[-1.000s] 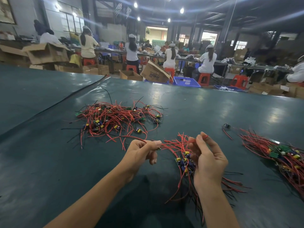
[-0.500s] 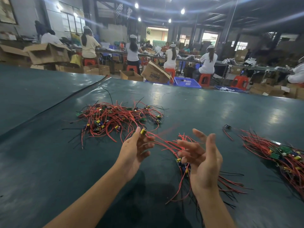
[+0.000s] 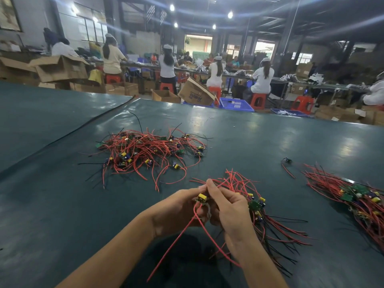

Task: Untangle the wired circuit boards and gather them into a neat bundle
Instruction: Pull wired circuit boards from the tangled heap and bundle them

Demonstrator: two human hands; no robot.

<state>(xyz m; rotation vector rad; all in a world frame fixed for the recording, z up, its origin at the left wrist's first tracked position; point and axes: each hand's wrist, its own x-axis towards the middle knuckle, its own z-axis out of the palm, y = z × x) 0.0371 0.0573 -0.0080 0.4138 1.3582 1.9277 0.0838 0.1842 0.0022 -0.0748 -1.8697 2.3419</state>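
Here, left hand (image 3: 178,210) and right hand (image 3: 232,213) meet above the desk (image 3: 62,204), fingers (image 3: 212,190) pinching one wired board (image 3: 202,198), the bundle (image 3: 255,204) just right of the fingers, the tangled pile (image 3: 149,150) beyond them.

I log, near to far:
- dark green table top (image 3: 270,142), glossy with lamp glare
- open cardboard boxes (image 3: 62,68), far left
- blue crates (image 3: 235,104) and red stools (image 3: 257,99), past the far edge
- long workbench (image 3: 291,81) with seated workers (image 3: 261,77)
- windows (image 3: 91,31), left wall
- bright doorway (image 3: 198,43), far centre
- ceiling lamps (image 3: 230,15)
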